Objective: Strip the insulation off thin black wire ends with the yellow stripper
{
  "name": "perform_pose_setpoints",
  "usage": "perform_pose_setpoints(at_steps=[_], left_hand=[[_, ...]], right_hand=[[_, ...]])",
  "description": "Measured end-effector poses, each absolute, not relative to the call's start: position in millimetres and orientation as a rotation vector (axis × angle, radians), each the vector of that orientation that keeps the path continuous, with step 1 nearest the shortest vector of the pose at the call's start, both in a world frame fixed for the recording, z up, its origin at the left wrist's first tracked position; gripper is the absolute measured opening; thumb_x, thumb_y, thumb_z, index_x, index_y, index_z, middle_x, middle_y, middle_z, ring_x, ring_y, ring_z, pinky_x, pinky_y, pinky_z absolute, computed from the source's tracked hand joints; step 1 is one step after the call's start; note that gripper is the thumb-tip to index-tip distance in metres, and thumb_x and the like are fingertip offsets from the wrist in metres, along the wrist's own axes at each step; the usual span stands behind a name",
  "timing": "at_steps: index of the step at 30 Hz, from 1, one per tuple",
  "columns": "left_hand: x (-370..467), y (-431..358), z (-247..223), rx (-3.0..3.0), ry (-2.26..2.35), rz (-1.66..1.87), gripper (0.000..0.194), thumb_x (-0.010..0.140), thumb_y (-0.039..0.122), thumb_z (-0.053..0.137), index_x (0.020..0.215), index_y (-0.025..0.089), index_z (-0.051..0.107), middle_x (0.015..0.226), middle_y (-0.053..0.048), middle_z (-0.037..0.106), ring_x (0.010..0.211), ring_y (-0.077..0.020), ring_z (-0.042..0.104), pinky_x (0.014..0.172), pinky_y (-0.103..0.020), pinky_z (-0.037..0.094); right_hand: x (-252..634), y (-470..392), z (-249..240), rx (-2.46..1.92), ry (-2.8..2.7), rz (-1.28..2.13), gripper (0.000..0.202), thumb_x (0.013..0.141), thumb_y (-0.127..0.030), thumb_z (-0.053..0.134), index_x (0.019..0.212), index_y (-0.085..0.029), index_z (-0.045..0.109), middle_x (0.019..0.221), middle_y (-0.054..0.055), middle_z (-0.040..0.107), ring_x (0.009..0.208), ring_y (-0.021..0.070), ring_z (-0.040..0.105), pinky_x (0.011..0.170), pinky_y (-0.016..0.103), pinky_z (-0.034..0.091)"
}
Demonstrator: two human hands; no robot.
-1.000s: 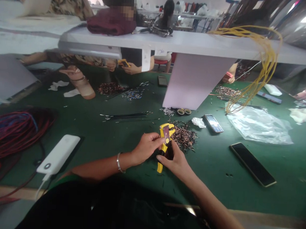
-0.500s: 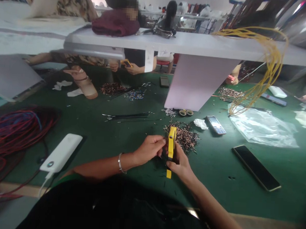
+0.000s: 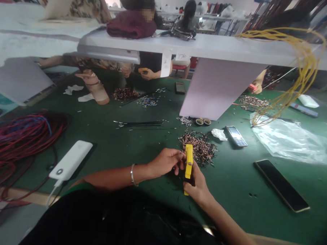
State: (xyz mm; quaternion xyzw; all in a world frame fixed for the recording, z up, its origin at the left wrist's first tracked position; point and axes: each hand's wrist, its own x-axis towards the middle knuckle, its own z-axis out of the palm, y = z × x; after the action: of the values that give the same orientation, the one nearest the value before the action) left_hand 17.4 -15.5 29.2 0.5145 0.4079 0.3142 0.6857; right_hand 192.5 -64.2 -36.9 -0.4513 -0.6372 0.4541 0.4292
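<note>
My right hand point(image 3: 200, 183) is wrapped round a yellow hand tool point(image 3: 189, 161), which stands nearly upright over the near edge of a pile of short brown and black pieces point(image 3: 201, 147). Close against the tool's left side, my left hand point(image 3: 169, 161) has its thumb and forefinger pinched together; what is between them is too small to make out. Both hands are above the green table point(image 3: 111, 145). Farther back lie a bundle of black wires point(image 3: 141, 124) and a small heap of silvery pieces point(image 3: 185, 121).
A white power bank point(image 3: 71, 160) and coiled red wires point(image 3: 24, 138) lie left. Right are a keypad phone point(image 3: 236, 136), a dark smartphone point(image 3: 281, 185) and a plastic bag point(image 3: 290, 139). A raised shelf point(image 3: 210, 47) crosses behind; other people's hands work beyond its panel.
The view has shifted, so most things appear farther right. My left fingers have changed pose slightly beside the tool, and the tool's tilt differs a little in my right hand.
</note>
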Motion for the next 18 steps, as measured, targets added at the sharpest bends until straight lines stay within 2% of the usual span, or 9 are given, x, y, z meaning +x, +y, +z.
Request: perform_pose_setpoints(at_steps=[3, 6, 8, 11, 14, 18], left_hand=[[16, -13, 29, 1.16, 0.914, 0.716, 0.019, 0.096, 0.022, 0.047, 0.085, 0.012, 0.058, 0.065, 0.0, 0.061, 0.039, -0.0041, 0.05, 0.039, -0.018, 0.032], [14, -10, 28, 1.173, 0.955, 0.716, 0.009, 0.097, 0.02, 0.045, 0.096, 0.014, 0.052, 0.063, 0.002, 0.064, 0.036, -0.0049, 0.047, 0.039, -0.018, 0.033], [13, -9, 29, 1.196, 0.988, 0.709, 0.004, 0.096, 0.019, 0.045, 0.095, 0.017, 0.048, 0.062, 0.002, 0.065, 0.034, -0.0048, 0.045, 0.038, -0.018, 0.031], [11, -6, 32, 1.186, 0.986, 0.678, 0.01, 0.094, 0.02, 0.048, 0.085, 0.018, 0.047, 0.065, 0.0, 0.068, 0.037, -0.0049, 0.049, 0.038, -0.018, 0.027], [11, -2, 36, 1.207, 1.035, 0.695, 0.014, 0.089, 0.021, 0.055, 0.077, 0.015, 0.055, 0.071, -0.002, 0.068, 0.041, -0.0031, 0.05, 0.039, -0.019, 0.024], [12, 2, 39, 1.211, 1.089, 0.669, 0.015, 0.088, 0.022, 0.055, 0.078, 0.013, 0.063, 0.055, 0.002, 0.059, 0.037, -0.0033, 0.042, 0.038, -0.02, 0.023]], right_hand=[[190, -67, -32, -1.182, -1.553, 1.084, 0.074, 0.061, -0.018, 0.055, 0.135, -0.02, 0.052, 0.12, 0.009, 0.066, 0.101, 0.0278, 0.063, 0.085, 0.039, 0.053], [190, -62, -28, -1.26, -1.5, 1.093, 0.054, 0.061, -0.019, 0.054, 0.114, -0.019, 0.065, 0.099, 0.006, 0.071, 0.086, 0.0253, 0.065, 0.079, 0.037, 0.053], [193, -56, -25, -1.286, -1.447, 1.143, 0.044, 0.061, -0.02, 0.055, 0.104, -0.019, 0.068, 0.091, 0.005, 0.072, 0.083, 0.0249, 0.065, 0.077, 0.037, 0.053], [199, -48, -21, -1.253, -1.356, 1.242, 0.043, 0.061, -0.022, 0.058, 0.103, -0.019, 0.069, 0.092, 0.005, 0.074, 0.088, 0.0267, 0.067, 0.082, 0.039, 0.053], [204, -44, -20, -1.187, -1.26, 1.32, 0.048, 0.06, -0.02, 0.059, 0.107, -0.02, 0.068, 0.094, 0.005, 0.075, 0.09, 0.0268, 0.068, 0.088, 0.042, 0.053], [207, -42, -24, -1.125, -1.175, 1.371, 0.05, 0.059, -0.016, 0.058, 0.107, -0.02, 0.069, 0.092, 0.004, 0.074, 0.088, 0.0253, 0.068, 0.088, 0.041, 0.052]])
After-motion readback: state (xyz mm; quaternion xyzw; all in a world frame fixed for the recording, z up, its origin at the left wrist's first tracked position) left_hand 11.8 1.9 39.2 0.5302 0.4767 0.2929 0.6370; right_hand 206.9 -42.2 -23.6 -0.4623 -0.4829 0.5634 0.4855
